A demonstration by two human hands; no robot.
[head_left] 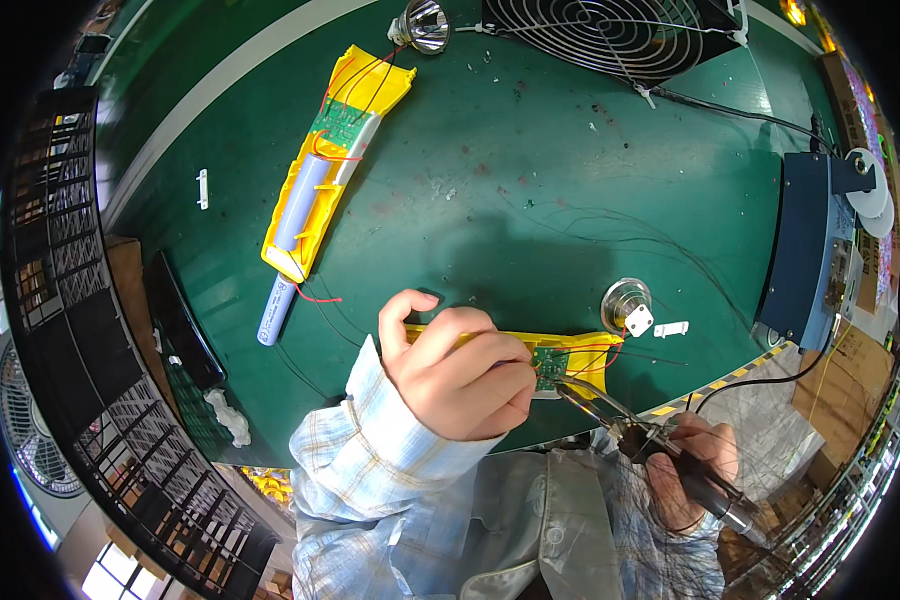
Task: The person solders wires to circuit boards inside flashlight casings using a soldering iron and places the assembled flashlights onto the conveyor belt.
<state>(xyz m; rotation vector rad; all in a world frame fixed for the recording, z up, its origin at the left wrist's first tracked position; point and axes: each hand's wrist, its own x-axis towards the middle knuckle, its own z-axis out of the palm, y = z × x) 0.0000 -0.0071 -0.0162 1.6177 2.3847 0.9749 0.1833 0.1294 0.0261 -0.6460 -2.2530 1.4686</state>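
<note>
My left hand (460, 375) is closed around a yellow plastic housing (595, 350) near the table's front edge, covering much of it. A green circuit board (547, 362) shows beyond my fingers, with red and dark wires on it. In my right hand (692, 470) is a soldering iron (705, 485), held by its black handle. Its tip points left and reaches the board's near edge; contact is too small to tell. A thin tube runs alongside the iron. Just past the housing's right end lies a round lamp reflector (625, 300) with a white connector, wired toward the housing.
A second yellow housing (382, 85) with a battery cell (302, 203) lies at the left, another cell (275, 315) below it. A reflector (428, 27) and fan (610, 35) stand at the back. At right sits a blue box (798, 250) with a white reel.
</note>
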